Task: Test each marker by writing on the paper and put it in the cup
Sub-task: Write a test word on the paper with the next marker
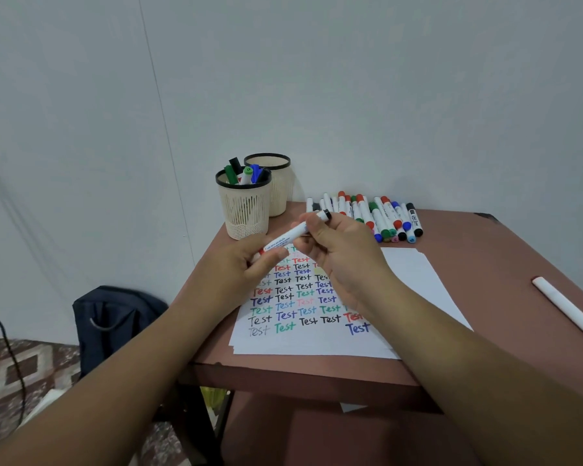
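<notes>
White plastic marker (292, 234) with a black end, held up over the sheet of white paper (414, 277), slanting from low left to high right. Left hand (249, 264) curled round the low end, pinching what looks like a red cap there. Right hand (340, 243) curled round the top half, just under the black end. Both grips closed tight on the same marker. Probably pulling the cap off or pushing it back on; hard to say which. Light and stiff, so easy to lift and no bending. Smooth and a bit slippery, so best held round the middle of the barrel with fingertips, with the cap pulled straight along the pen. Ink tip not good to touch, or messy fingers. Many rows of "Test" in red, blue, green and black on the paper already. Cream mesh cup with a black rim (244, 210) standing at the back left of the brown table (485, 297), with some markers inside. Second cup like it (276, 183) just behind. Pile of more markers (377, 216) lying behind the hands, likely waiting for their turn.
</notes>
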`<action>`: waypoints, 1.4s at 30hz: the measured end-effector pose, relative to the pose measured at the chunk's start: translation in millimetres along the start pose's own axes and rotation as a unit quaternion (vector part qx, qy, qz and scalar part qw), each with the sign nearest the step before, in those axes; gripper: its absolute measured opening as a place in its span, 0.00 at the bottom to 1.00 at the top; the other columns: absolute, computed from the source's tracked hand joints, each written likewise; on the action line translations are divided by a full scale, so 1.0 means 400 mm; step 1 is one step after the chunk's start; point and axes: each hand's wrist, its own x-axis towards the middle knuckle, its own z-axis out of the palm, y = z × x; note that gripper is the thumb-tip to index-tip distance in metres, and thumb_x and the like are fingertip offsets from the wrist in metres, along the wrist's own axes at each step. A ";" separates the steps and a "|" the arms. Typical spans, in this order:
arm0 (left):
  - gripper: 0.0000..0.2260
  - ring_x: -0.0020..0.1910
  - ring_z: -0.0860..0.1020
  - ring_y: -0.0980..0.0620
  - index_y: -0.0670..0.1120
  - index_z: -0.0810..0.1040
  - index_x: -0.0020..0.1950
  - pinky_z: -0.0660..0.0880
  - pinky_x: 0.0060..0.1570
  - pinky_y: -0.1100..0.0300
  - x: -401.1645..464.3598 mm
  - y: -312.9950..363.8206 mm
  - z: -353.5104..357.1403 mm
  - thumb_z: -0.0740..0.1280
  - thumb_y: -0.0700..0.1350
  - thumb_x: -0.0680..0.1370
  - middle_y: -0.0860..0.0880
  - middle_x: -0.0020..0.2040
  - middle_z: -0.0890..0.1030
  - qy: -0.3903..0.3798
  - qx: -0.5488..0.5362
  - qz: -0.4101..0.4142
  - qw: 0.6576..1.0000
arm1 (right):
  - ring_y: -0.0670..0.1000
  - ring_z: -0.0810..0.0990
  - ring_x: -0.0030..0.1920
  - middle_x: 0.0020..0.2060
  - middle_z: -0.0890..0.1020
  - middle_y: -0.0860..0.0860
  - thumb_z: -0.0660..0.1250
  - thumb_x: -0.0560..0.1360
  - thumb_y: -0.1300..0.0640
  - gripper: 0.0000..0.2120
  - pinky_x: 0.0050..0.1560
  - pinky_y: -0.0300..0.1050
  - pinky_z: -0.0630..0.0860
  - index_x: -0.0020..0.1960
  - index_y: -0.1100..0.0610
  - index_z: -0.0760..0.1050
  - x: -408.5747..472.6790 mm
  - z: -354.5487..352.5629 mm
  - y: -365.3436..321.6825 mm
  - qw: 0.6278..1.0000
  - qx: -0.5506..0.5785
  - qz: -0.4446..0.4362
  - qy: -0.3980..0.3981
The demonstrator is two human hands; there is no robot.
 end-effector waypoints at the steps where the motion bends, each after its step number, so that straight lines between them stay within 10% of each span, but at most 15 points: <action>1: 0.20 0.42 0.77 0.61 0.70 0.73 0.56 0.70 0.35 0.61 0.000 -0.004 -0.001 0.52 0.76 0.73 0.59 0.41 0.79 -0.003 0.001 0.007 1.000 | 0.50 0.83 0.41 0.43 0.86 0.56 0.66 0.83 0.58 0.08 0.47 0.41 0.82 0.52 0.61 0.81 0.004 0.000 -0.010 1.000 -0.015 -0.010 0.003; 7: 0.37 0.45 0.74 0.59 0.66 0.55 0.76 0.68 0.39 0.58 -0.006 -0.004 0.005 0.46 0.81 0.71 0.59 0.45 0.74 -0.052 0.057 0.010 0.997 | 0.60 0.86 0.43 0.48 0.86 0.65 0.62 0.85 0.53 0.13 0.45 0.50 0.85 0.60 0.63 0.70 0.023 -0.088 -0.087 0.996 0.016 -0.003 0.085; 11: 0.30 0.40 0.73 0.59 0.67 0.65 0.71 0.67 0.36 0.60 0.002 0.020 0.002 0.52 0.79 0.73 0.58 0.39 0.71 -0.056 0.123 0.082 0.988 | 0.51 0.84 0.39 0.41 0.86 0.57 0.72 0.78 0.67 0.13 0.42 0.41 0.84 0.58 0.62 0.71 0.003 -0.188 -0.083 0.996 -0.040 -0.014 0.076; 42: 0.22 0.35 0.75 0.59 0.68 0.76 0.66 0.63 0.32 0.62 0.001 0.044 0.005 0.59 0.72 0.75 0.54 0.32 0.76 -0.147 0.166 0.030 0.975 | 0.55 0.83 0.37 0.45 0.83 0.62 0.73 0.77 0.64 0.13 0.49 0.60 0.85 0.53 0.56 0.70 -0.009 -0.252 0.004 0.960 -0.266 -0.027 0.085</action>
